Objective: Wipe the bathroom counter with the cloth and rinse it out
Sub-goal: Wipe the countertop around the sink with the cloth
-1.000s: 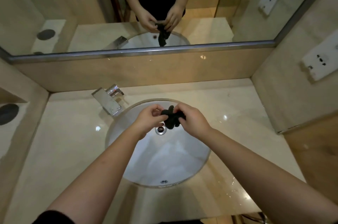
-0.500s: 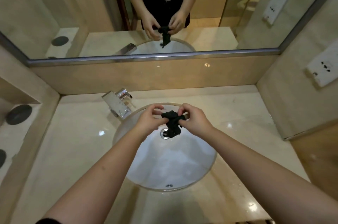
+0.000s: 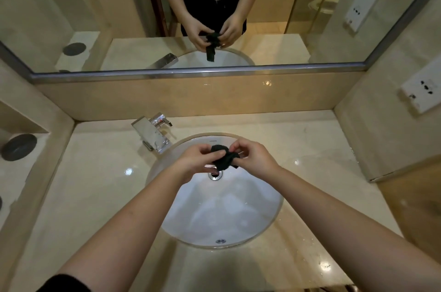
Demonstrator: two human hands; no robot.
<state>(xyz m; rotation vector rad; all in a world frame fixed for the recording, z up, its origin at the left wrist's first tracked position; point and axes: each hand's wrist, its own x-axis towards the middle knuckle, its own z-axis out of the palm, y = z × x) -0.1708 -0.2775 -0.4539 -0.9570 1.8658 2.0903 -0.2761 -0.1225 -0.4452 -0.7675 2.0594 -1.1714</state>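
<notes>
- Black cloth [image 3: 224,158], small and bunched, is held in the air over the white oval ceramic basin [image 3: 238,220], just above the round chrome drain [image 3: 215,175]. It touches neither basin nor bench.
- Left hand [image 3: 196,160]: grip pinches the cloth's left side, thumb and fingers curled onto it.
- Right hand [image 3: 256,156]: grip pinches the right side, fingertips closed on the fabric. The hands are close together with the cloth wadded between them.
- Wall mirror [image 3: 95,5] shows a tail of cloth hanging below the hands.
- Square chrome tap [image 3: 152,134] sits back-left of the basin with no stream visible. The cloth is to the right of the spout, not under it.
- Glossy beige marble bench [image 3: 95,184] has wet specks near its front right edge.
- Step, as judged: rinse/wring phase, since the cloth is over the basin and off the bench. Can't tell whether wiping is finished.
- Next move probably calls for one of two things:
  - Counter-twisting both grips to wring, keeping the cloth inside the rim so runoff drains.
  - Freeing one hand for the tap lever and shifting the cloth under the spout.
- Risk: drips on the bench if the cloth drifts past the rim.
</notes>
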